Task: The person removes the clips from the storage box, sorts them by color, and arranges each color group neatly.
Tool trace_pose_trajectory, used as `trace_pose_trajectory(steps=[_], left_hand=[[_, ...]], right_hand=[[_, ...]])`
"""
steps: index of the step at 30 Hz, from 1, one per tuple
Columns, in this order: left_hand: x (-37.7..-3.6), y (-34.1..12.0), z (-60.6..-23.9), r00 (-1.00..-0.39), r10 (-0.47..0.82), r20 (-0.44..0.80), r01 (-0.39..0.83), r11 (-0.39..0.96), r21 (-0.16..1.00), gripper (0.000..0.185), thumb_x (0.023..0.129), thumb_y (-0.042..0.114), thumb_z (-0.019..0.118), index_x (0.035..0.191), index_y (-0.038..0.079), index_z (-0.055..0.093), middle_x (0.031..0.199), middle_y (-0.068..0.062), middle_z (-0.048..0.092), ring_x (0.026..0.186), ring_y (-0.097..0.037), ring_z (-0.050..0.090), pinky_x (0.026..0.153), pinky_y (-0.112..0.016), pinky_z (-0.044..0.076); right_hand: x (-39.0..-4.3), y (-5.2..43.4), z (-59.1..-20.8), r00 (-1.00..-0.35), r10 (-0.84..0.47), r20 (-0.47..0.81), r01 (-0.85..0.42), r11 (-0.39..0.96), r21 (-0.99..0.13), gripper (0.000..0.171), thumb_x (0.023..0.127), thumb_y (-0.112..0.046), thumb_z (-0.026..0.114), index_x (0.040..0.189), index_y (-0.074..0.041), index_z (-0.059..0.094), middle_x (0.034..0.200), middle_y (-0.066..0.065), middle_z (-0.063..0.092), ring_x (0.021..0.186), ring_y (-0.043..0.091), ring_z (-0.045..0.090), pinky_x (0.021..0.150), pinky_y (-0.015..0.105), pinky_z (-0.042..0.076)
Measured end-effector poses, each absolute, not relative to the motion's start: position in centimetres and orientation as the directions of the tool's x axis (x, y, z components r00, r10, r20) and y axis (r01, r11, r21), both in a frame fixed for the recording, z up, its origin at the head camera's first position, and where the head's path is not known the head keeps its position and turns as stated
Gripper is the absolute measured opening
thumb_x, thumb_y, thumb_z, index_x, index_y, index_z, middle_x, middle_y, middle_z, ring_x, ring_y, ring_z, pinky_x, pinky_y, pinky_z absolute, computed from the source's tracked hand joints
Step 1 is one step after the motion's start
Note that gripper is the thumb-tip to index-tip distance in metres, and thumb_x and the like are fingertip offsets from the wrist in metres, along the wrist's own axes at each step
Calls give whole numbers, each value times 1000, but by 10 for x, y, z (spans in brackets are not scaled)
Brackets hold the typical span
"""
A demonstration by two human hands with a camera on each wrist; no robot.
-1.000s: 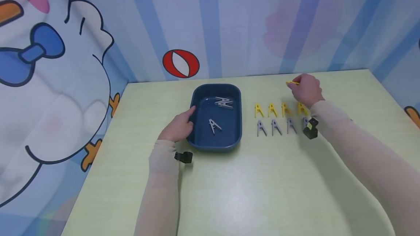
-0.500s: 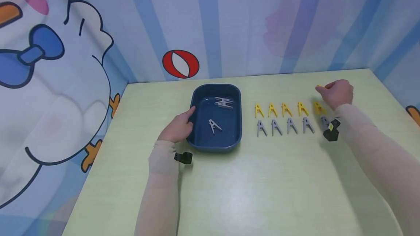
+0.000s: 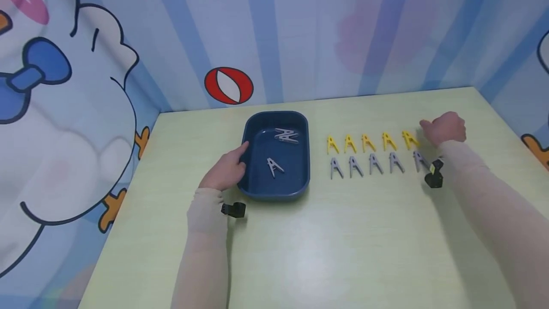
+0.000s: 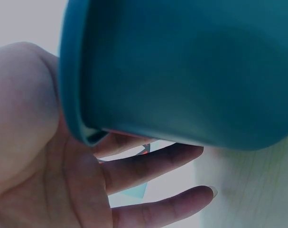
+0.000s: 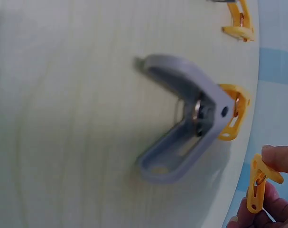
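My left hand (image 3: 226,169) rests against the left wall of a dark blue tray (image 3: 303,156), thumb on the rim, fingers (image 4: 153,164) straight beside the tray's wall (image 4: 191,71). Grey clips (image 3: 273,167) lie in the tray. To its right stand a row of yellow clips (image 3: 367,142) and, nearer me, a row of grey clips (image 3: 374,163). My right hand (image 3: 443,128) hovers at the right end of the yellow row. It pinches a yellow clip (image 5: 258,184) between thumb and fingertips, just beyond the last grey clip (image 5: 186,118) and the last yellow clip (image 5: 231,116).
The pale green table (image 3: 343,242) ends at a cartoon-printed backdrop (image 3: 274,37) along the back and left. A second pair of grey clips (image 3: 286,135) lies at the tray's far end. Black wrist cameras (image 3: 434,175) sit on both forearms.
My right hand has carried the yellow clip rightward along the yellow row and lowered it toward the table at the row's right end. The left hand stays at the tray.
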State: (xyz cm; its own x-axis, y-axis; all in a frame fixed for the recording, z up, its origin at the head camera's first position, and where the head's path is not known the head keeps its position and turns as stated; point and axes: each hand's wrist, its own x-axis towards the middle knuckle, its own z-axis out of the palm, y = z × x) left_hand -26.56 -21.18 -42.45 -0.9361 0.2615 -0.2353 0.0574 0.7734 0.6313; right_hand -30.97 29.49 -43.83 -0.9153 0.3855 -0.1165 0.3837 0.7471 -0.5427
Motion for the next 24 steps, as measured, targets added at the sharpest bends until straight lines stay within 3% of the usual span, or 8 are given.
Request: trace_pose_trajectory(steps=[9,19,24], left_hand=[[-265,-211,-423,-937,244,-250,38,782,622,59,103,10,35,159,10,18,162,-11,23,126,-30,42,99,-43,39],[-267,-210,-424,-938,238,-254,32,785,619,58,104,11,36,159,11,19,162,-11,23,131,-28,41,110,-46,35],[-265,-210,-424,-938,239,-253,31,782,623,58,104,11,36,159,11,19,162,-11,23,127,-29,42,103,-44,39]], right_hand=[[-313,301,-446,-906,392,-161,418,761,-496,55,98,-39,52,102,16,59,97,30,61,86,41,58,67,48,49],[-314,302,-455,-907,364,-213,422,779,-463,48,96,-39,47,91,8,58,90,24,58,81,38,55,62,45,47],[-313,301,-458,-904,355,-238,427,762,-486,43,95,-36,48,88,6,58,81,19,56,71,33,54,54,39,46]])
